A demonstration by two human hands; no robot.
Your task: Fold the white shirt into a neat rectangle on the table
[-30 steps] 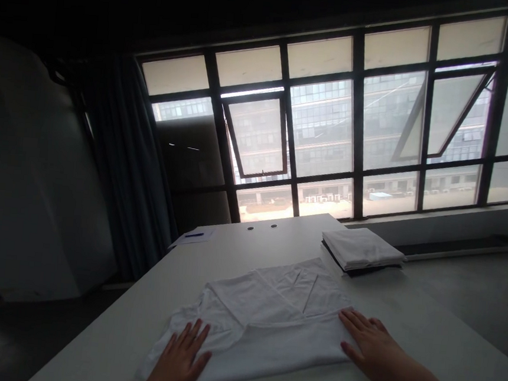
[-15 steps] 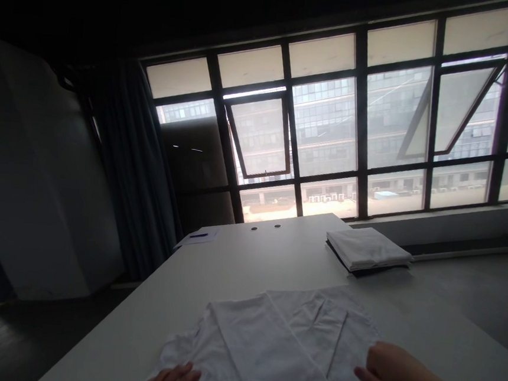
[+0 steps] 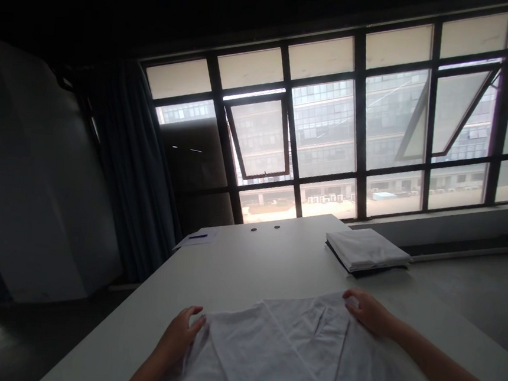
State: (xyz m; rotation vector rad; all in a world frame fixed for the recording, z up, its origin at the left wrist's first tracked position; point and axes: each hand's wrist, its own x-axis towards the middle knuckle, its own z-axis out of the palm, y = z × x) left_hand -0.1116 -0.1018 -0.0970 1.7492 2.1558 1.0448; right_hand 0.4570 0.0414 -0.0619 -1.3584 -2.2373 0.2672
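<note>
A white garment, like a shirt or coat with a slanting front edge, lies spread on the white table in front of me. Its near part runs out of view at the bottom. At its far left corner is my left hand, fingers curved and thumb apart, next to the cloth. My right hand reaches to the far right corner, its fingertips at the cloth's edge and a gap between thumb and fingers. Whether either hand touches the cloth firmly is hard to see.
A folded stack of white cloth with a dark layer beneath lies at the table's right edge. Paper with a pen lies at the far left edge. Beyond the table are a dark curtain and windows, two tilted open.
Both hands have moved away from me, from the garment's sides to its far corners. My right hand has opened from its curled grip. The garment's near and side parts have shifted.
</note>
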